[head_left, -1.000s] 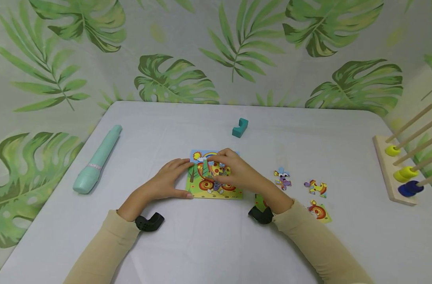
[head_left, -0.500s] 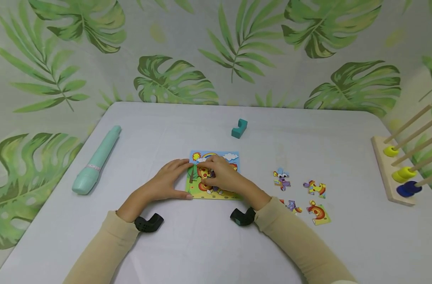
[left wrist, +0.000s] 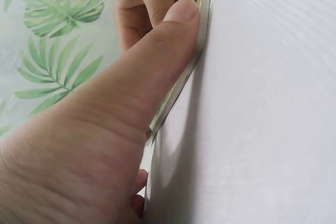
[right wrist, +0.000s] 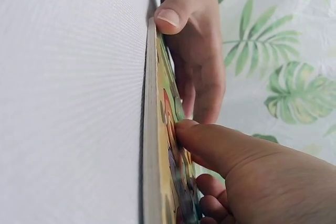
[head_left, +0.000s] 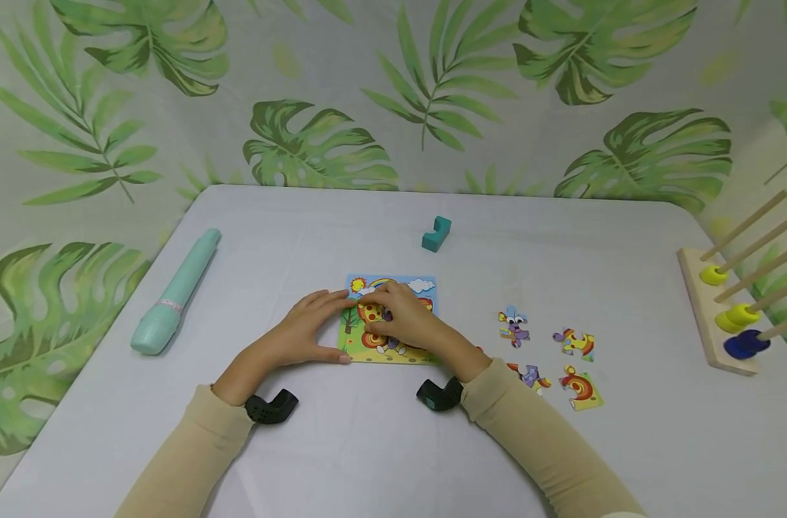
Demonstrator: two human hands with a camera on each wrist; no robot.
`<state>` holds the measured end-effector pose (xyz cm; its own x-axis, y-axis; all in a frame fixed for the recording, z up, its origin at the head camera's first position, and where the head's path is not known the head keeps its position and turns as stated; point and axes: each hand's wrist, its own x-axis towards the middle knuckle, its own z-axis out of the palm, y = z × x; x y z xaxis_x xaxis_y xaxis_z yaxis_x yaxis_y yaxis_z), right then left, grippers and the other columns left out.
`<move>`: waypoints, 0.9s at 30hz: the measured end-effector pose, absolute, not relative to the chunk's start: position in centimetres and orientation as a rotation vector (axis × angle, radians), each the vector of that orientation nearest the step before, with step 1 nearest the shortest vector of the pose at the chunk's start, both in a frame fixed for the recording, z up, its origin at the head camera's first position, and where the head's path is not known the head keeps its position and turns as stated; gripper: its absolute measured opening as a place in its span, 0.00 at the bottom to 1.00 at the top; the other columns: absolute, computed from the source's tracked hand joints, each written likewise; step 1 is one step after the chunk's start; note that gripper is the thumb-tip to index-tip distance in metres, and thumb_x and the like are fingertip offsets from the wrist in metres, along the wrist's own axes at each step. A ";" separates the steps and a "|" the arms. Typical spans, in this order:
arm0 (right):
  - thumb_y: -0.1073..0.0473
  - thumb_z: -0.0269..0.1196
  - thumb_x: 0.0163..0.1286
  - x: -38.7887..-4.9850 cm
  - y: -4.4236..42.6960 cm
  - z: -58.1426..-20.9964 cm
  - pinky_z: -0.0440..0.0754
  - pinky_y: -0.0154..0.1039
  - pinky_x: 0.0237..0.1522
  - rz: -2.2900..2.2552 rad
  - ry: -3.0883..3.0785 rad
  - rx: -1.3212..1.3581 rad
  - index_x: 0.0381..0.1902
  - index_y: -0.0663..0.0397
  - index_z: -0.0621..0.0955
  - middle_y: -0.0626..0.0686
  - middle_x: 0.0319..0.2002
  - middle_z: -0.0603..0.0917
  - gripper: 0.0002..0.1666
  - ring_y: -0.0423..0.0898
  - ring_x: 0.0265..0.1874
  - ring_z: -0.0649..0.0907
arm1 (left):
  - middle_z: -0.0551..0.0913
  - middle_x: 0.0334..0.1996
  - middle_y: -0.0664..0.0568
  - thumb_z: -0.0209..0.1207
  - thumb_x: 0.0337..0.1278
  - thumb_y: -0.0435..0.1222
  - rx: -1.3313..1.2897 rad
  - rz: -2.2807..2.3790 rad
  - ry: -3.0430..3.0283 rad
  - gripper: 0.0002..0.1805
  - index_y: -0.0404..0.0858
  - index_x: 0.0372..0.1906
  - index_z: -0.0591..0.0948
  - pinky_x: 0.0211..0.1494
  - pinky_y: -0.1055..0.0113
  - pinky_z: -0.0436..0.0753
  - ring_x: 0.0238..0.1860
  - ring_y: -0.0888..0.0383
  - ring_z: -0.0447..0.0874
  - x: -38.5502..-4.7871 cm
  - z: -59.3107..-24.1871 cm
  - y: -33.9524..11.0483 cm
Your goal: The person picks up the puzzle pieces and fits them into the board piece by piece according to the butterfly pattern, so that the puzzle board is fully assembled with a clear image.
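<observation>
toy microphone (head_left: 176,291): one, mint, lying flat.
left hand (head_left: 301,332): one, thumb and fingers spread wide, touching the board's left side.
puzzle board (head_left: 367,354): one, flat on the table (head_left: 342,460), between the hands.
right hand (head_left: 408,316): one, fingers bent, thumb on the board; cannot tell whether it grips a piece.
teal block (head_left: 437,234): one, beyond the board.
loose pieces (head_left: 581,389): at least four.
peg stand (head_left: 704,302): one, five pegs visible.

Long beige sleeves (head_left: 185,450), black angular wrist cameras (head_left: 273,407); small dots (head_left: 259,407) on left one
</observation>
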<state>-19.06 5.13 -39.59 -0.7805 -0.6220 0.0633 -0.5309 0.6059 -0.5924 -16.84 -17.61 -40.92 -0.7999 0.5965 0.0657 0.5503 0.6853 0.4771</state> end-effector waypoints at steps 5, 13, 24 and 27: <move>0.51 0.64 0.59 -19.2 5.3 -39.6 0.68 0.44 0.51 -0.956 2.632 -0.907 0.55 0.48 0.75 0.53 0.52 0.69 0.25 0.48 0.51 0.67 | 0.56 0.67 0.50 0.59 0.34 0.66 0.948 0.742 2.783 0.46 0.50 0.63 0.65 0.64 0.46 0.45 0.66 0.42 0.46 -16.8 -40.9 -17.6; 0.55 0.63 0.59 -19.6 5.8 -39.6 0.66 0.50 0.55 -1.017 2.630 -0.820 0.56 0.50 0.74 0.54 0.58 0.66 0.25 0.52 0.57 0.65 | 0.56 0.67 0.49 0.61 0.34 0.64 0.967 0.742 2.787 0.46 0.49 0.63 0.65 0.64 0.46 0.46 0.65 0.41 0.46 -16.7 -40.7 -17.5; 0.54 0.63 0.60 -20.0 5.8 -39.7 0.59 0.53 0.59 -0.992 2.622 -0.883 0.57 0.52 0.74 0.55 0.63 0.62 0.26 0.55 0.62 0.60 | 0.55 0.67 0.49 0.59 0.36 0.66 0.950 0.715 2.788 0.47 0.49 0.64 0.64 0.64 0.47 0.46 0.66 0.41 0.46 -16.6 -40.7 -17.6; 0.54 0.63 0.60 -19.9 5.7 -39.6 0.59 0.53 0.59 -0.987 2.617 -0.866 0.57 0.52 0.73 0.55 0.63 0.62 0.27 0.55 0.62 0.59 | 0.55 0.67 0.49 0.59 0.35 0.66 0.953 0.718 2.788 0.47 0.49 0.64 0.64 0.64 0.46 0.46 0.65 0.41 0.46 -16.6 -40.6 -17.5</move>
